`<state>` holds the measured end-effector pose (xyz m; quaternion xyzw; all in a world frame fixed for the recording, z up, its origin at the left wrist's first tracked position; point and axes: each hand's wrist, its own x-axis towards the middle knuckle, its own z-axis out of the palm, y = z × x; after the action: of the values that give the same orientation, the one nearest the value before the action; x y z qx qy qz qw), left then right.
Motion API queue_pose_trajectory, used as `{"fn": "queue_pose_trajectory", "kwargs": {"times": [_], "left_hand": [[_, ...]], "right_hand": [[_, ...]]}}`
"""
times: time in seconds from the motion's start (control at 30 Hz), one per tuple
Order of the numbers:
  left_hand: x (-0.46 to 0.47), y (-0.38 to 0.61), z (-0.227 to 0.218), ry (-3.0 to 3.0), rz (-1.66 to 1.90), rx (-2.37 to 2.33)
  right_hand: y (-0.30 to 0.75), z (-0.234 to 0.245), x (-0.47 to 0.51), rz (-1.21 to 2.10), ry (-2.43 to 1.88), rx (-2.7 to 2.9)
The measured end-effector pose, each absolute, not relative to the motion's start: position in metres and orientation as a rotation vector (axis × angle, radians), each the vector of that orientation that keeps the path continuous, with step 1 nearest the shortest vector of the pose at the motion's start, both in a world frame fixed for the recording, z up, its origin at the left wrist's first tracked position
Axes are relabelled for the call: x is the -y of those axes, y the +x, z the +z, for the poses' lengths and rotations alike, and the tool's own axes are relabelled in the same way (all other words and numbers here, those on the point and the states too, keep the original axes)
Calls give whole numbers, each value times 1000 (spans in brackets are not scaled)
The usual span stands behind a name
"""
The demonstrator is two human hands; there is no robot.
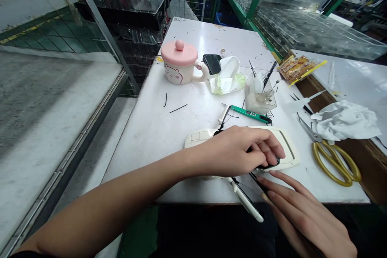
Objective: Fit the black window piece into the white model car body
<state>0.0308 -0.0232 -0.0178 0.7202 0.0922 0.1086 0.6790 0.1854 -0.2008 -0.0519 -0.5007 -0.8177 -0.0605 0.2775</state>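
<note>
A cream plastic housing lies near the table's front edge, with slim cream-and-black arms sticking out at its front and back. My left hand reaches across it, fingers curled down onto a dark part at its right half. Much of the housing is hidden under that hand and wrist. My right hand is at the front edge, thumb and fingers pressed around a thin dark tool. Its tip comes close to the housing below my left fingers; whether it is tweezers I cannot make out.
Behind the housing lie a green box cutter and a clear tool holder. Yellow-handled scissors and crumpled white cloth are at right. Farther back stand a pink-lidded mug, tissue and a black phone.
</note>
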Motion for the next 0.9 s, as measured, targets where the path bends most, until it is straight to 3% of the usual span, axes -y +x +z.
{"fn": "queue_pose_trajectory", "kwargs": {"times": [0.9], "left_hand": [[23, 31, -18, 1624, 232, -199]], "right_hand": [[187, -46, 203, -63, -1311, 2223]]}}
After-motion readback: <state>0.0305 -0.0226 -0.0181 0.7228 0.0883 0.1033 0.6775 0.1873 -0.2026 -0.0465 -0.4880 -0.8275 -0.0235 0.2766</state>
